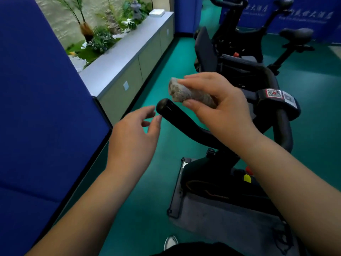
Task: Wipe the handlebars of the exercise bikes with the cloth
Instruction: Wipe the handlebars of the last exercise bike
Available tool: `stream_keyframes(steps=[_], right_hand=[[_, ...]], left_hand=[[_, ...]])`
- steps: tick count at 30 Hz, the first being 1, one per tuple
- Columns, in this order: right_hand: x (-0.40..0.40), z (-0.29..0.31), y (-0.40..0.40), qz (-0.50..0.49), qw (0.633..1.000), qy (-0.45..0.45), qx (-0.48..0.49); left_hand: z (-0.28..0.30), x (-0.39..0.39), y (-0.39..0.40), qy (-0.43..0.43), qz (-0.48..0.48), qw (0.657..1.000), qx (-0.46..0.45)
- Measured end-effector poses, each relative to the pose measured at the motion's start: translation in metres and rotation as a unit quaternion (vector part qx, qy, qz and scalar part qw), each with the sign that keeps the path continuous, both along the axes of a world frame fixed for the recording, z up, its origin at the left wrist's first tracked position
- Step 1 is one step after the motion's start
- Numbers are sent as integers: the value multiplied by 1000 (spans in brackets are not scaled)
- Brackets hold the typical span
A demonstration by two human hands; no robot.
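1. The right hand point(217, 104) pinches a rolled grey cloth point(186, 91) between thumb and fingertips and holds it in the air just above the near end of the handlebar point(177, 115); I cannot tell whether the roll touches the bar
2. The cloth is wound into a tight cylinder, which probably keeps it compact for carrying; judging by that, it would have to be opened or wrapped round the grip before it can wipe much
3. The left hand point(134, 130) holds nothing, its fingers loosely curved and apart, fingertips just beside the rounded tip of the handlebar, likely placed to steady the bar or take an end of the cloth
4. The handlebar is a black padded grip that curves back toward the bike point(212, 174); a holder with a square code sticker point(274, 93) sits at the middle of the bars
5. Two more exercise bikes point(239, 41) stand farther along the green floor point(166, 58), so the wiping looks barely begun
6. A blue partition point(36, 89) fills the left, with a grey cabinet point(129, 65) and plants point(103, 37) behind it
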State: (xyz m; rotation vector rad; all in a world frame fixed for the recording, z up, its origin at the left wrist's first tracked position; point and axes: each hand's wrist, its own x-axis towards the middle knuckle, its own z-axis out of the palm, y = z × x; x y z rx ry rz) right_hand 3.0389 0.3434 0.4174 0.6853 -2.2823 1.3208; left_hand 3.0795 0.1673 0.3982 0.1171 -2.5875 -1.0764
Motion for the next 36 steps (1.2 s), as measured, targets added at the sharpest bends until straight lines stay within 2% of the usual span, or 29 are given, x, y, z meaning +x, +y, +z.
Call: stream_keyframes(steps=[5, 9, 13, 16, 19, 23, 31, 36], right_hand=[[-11, -20, -4, 89, 994, -12, 55], [-9, -34, 17, 81, 996, -14, 33], [-16, -23, 7, 85, 995, -43, 26], [-25, -19, -7, 120, 993, -1, 4], [-26, -29, -1, 137, 990, 33, 24], [-26, -36, 21, 143, 988, 30, 49], [-32, -20, -5, 144, 989, -31, -23], [-25, -31, 16, 135, 989, -54, 17]], left_hand=[[11, 2, 6, 15, 48, 999, 19], [12, 11, 19, 22, 83, 996, 22], [11, 16, 35, 20, 123, 992, 26], [12, 17, 44, 18, 165, 986, 12], [13, 18, 54, 28, 193, 981, 5], [11, 21, 65, 28, 228, 973, 5], [21, 19, 62, 22, 220, 975, -34], [24, 9, 58, 37, 201, 978, -45]])
